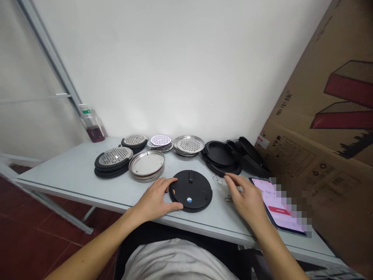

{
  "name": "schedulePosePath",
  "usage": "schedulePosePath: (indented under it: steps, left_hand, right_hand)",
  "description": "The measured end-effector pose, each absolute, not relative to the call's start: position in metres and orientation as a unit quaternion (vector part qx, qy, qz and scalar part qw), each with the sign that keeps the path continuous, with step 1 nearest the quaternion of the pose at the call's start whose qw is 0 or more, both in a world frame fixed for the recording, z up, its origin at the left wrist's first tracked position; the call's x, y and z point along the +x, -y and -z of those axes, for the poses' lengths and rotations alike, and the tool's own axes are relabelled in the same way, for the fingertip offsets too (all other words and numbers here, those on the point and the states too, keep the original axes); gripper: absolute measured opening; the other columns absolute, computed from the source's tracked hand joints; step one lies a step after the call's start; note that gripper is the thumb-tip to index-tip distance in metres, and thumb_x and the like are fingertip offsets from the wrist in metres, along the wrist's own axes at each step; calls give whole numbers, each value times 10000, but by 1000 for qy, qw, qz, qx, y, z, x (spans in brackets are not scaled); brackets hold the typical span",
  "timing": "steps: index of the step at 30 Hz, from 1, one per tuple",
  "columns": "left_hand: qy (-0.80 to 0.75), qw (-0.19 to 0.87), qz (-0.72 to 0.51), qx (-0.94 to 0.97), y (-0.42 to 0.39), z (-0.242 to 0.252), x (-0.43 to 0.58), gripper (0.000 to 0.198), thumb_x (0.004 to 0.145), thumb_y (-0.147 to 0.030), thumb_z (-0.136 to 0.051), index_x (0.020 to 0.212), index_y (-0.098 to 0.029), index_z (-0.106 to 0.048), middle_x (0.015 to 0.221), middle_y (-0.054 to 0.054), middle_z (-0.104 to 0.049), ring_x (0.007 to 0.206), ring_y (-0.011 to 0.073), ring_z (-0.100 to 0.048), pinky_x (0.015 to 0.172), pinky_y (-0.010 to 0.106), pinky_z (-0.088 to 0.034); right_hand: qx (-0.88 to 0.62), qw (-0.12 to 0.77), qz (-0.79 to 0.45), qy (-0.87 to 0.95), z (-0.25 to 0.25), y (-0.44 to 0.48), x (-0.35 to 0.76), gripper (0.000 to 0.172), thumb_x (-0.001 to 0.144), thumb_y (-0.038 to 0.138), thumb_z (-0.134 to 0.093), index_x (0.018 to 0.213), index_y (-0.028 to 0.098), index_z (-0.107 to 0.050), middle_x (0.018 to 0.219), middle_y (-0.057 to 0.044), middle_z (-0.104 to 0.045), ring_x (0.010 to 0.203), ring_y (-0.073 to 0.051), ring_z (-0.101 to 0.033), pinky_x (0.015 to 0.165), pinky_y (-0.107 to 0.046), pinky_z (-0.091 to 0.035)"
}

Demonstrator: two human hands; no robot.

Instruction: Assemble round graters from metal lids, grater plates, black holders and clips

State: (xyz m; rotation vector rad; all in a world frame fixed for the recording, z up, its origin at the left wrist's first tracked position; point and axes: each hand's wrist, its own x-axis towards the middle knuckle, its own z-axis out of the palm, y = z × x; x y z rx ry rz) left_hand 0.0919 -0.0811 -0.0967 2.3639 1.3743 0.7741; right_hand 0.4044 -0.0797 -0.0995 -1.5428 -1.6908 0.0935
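Observation:
A round black disc (198, 190) with a small tab at its top edge and a blue-and-white dot lies near the front edge of the table. My left hand (155, 198) grips its left rim between thumb and fingers. To the right of the disc, my right hand (243, 194) is low over the table, its fingers bent together beside some small metal pieces (229, 198); what its fingertips hold, if anything, is too small to tell. Thin rings (217, 179) lie just left of those fingertips.
Behind are stacked silver plates (147, 163), perforated discs (189, 144), black-rimmed grates (115, 157) and black round parts (220, 153). A phone (279, 206) lies at right beside a large carton (320, 155). A bottle (94, 130) stands back left.

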Motion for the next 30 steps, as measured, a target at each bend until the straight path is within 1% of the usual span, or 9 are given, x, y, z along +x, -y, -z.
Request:
schedulePosePath:
  steps: [2, 5, 8, 12, 17, 19, 22, 26, 30]
  left_hand:
    - [-479, 136, -271, 824, 82, 97, 94, 711, 762, -542, -756, 1358, -232, -523, 981, 52, -596, 928, 242, -582, 865, 392, -493]
    - [-481, 129, -275, 822, 82, 97, 95, 616, 832, -537, -686, 1340, -223, -535, 920, 37, -579, 868, 223, -571, 826, 372, -490]
    - [-484, 130, -279, 819, 82, 96, 95, 570, 854, -520, -668, 1320, -213, -551, 886, 27, -563, 830, 208, -559, 796, 351, -483]
    - [-480, 131, -288, 818, 82, 96, 94, 535, 875, -511, -648, 1310, -212, -562, 875, 23, -559, 825, 199, -557, 789, 337, -478]
    - [-477, 128, -299, 817, 82, 96, 95, 491, 897, -492, -633, 1304, -224, -568, 878, 22, -569, 820, 190, -563, 786, 330, -485]
    - [-478, 113, -307, 815, 82, 94, 96, 447, 905, -469, -633, 1278, -229, -587, 876, 24, -571, 828, 193, -569, 794, 334, -490]
    - [-465, 84, -335, 815, 85, 92, 103, 338, 920, -401, -630, 1208, -224, -627, 888, 35, -575, 874, 204, -576, 831, 350, -489]
    - [-412, 49, -359, 836, 91, 89, 121, 205, 931, -297, -609, 1099, -203, -679, 919, 61, -581, 898, 210, -555, 826, 353, -486]
    - [-373, 35, -346, 860, 88, 81, 148, 166, 913, -210, -588, 1026, -193, -708, 962, 80, -605, 918, 220, -546, 838, 371, -489]
  right_hand:
    - [-665, 380, 28, 642, 101, 75, 421, 373, 921, 371, -470, 1101, 138, -699, 999, -153, -745, 854, -316, -700, 813, -466, -533]
    - [-688, 304, 48, 657, 105, 71, 440, 351, 888, 242, -419, 1042, 164, -724, 1004, -144, -755, 913, -344, -702, 825, -480, -523]
    - [-669, 277, 18, 690, 108, 70, 444, 356, 856, 191, -413, 984, 195, -745, 996, -115, -763, 943, -325, -706, 843, -459, -530]
    - [-631, 280, -34, 723, 109, 71, 433, 342, 835, 202, -446, 990, 187, -751, 1020, -112, -749, 951, -299, -699, 838, -431, -541]
    - [-580, 327, -99, 739, 104, 74, 425, 329, 869, 247, -457, 1026, 212, -744, 1087, -94, -740, 961, -272, -696, 811, -403, -551]
    - [-580, 336, -111, 734, 101, 75, 428, 309, 870, 275, -475, 1006, 223, -747, 1056, -84, -750, 897, -266, -700, 765, -400, -556]
    - [-589, 314, -134, 733, 97, 79, 437, 262, 851, 312, -525, 956, 239, -754, 975, -72, -767, 816, -264, -698, 727, -401, -557]
    - [-589, 268, -161, 745, 93, 84, 445, 236, 847, 320, -545, 924, 253, -758, 966, -67, -765, 858, -281, -697, 785, -426, -554]
    - [-568, 256, -159, 766, 92, 86, 438, 293, 873, 281, -513, 1045, 243, -747, 1069, -82, -721, 967, -279, -669, 864, -432, -535]
